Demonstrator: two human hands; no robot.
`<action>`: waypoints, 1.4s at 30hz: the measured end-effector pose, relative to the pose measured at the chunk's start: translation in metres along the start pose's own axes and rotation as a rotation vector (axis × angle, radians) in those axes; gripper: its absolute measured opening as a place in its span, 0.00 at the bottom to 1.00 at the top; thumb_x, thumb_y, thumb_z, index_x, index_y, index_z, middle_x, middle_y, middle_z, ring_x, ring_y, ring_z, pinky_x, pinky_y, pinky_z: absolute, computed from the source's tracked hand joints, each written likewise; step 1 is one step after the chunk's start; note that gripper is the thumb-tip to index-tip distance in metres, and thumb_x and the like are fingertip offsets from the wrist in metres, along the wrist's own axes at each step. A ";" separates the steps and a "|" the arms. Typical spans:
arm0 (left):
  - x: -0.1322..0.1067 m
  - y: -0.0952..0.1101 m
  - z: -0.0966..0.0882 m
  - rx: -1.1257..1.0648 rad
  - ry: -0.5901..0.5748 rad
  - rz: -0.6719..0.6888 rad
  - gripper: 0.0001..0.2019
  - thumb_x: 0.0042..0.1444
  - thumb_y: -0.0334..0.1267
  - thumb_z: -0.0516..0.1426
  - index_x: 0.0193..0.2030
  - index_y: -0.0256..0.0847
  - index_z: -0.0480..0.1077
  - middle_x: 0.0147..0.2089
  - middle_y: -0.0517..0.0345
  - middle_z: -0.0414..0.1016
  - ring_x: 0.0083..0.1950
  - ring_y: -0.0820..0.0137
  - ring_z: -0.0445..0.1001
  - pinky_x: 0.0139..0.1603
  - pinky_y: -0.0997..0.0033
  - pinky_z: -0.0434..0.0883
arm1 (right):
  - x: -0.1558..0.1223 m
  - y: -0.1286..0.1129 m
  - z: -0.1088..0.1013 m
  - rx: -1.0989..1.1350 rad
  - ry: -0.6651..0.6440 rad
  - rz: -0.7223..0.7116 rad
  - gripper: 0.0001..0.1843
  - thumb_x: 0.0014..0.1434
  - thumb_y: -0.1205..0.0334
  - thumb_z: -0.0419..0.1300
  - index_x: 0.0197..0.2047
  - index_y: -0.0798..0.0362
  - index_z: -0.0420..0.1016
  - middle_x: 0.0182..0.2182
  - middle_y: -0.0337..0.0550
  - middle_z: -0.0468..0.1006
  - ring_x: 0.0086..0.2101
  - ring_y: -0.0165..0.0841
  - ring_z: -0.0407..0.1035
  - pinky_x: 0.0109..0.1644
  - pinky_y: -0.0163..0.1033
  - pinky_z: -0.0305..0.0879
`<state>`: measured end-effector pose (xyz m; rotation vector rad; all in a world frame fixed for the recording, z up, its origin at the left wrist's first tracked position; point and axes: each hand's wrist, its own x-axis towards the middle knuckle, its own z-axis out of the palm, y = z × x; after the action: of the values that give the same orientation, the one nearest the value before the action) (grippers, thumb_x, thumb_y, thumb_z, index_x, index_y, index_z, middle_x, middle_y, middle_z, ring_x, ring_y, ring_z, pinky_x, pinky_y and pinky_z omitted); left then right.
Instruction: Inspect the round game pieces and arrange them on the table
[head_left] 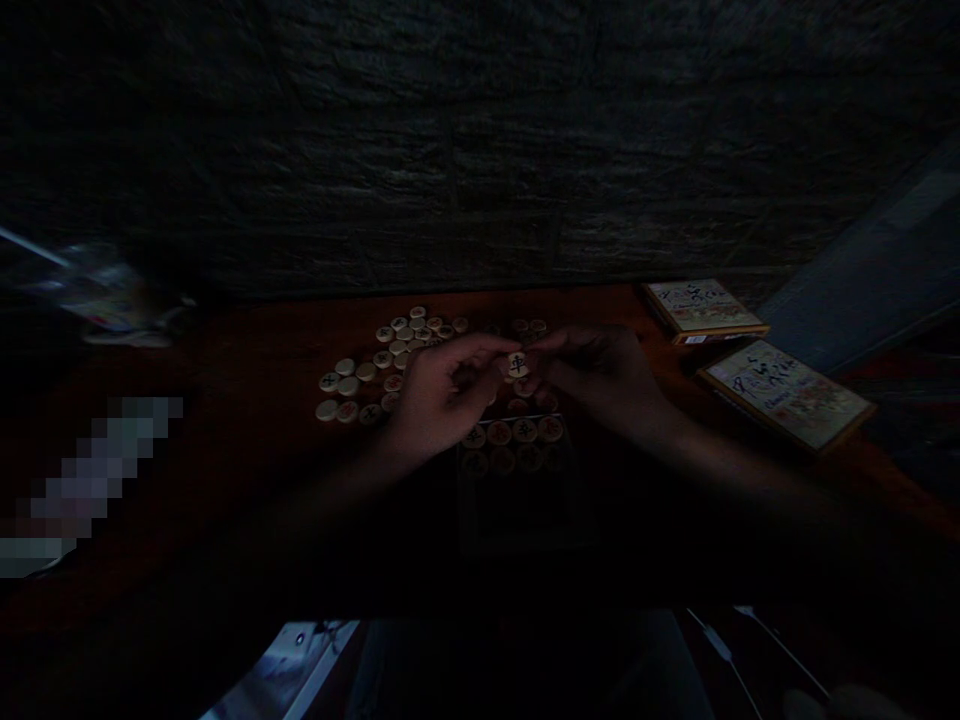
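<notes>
Over the counter (247, 400) the left hand (439, 395) and right hand (600, 375) meet fingertip to fingertip, both pinching one round chess piece (517, 364) above a tray (517, 437) of ranked pieces, with loose pieces (375, 370) scattered to their left

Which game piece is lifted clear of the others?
The pale disc with a dark mark, pinched between the left hand and right hand; the other pieces lie on the table.

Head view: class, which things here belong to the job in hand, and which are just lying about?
In hand: marked disc, pinched between left hand and right hand; loose discs; packed rows of discs.
Lying about: far printed box; near printed box; plastic bag at the left.
</notes>
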<state>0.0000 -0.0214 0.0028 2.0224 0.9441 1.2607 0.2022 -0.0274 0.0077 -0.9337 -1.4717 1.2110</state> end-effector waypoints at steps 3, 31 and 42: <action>0.000 -0.001 0.000 0.040 0.005 0.008 0.08 0.64 0.34 0.61 0.47 0.39 0.80 0.38 0.55 0.85 0.37 0.69 0.83 0.32 0.76 0.76 | 0.000 0.000 0.001 0.014 0.005 0.004 0.12 0.55 0.52 0.74 0.37 0.52 0.84 0.28 0.41 0.83 0.25 0.30 0.75 0.29 0.35 0.73; -0.001 0.003 0.000 0.004 -0.029 0.081 0.14 0.59 0.30 0.65 0.52 0.38 0.80 0.38 0.57 0.86 0.35 0.72 0.83 0.36 0.76 0.78 | 0.001 0.000 0.002 0.111 0.014 0.060 0.13 0.51 0.54 0.77 0.37 0.50 0.84 0.30 0.39 0.85 0.27 0.31 0.78 0.31 0.36 0.75; -0.003 -0.002 0.001 0.098 -0.030 0.112 0.12 0.61 0.33 0.64 0.52 0.40 0.80 0.35 0.59 0.83 0.32 0.73 0.79 0.34 0.75 0.75 | 0.002 -0.003 0.002 0.084 0.012 0.058 0.15 0.52 0.50 0.76 0.35 0.51 0.83 0.28 0.39 0.83 0.27 0.30 0.76 0.30 0.35 0.71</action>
<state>-0.0006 -0.0233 -0.0004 2.1912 0.9052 1.2610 0.1993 -0.0266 0.0110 -0.9304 -1.3826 1.2969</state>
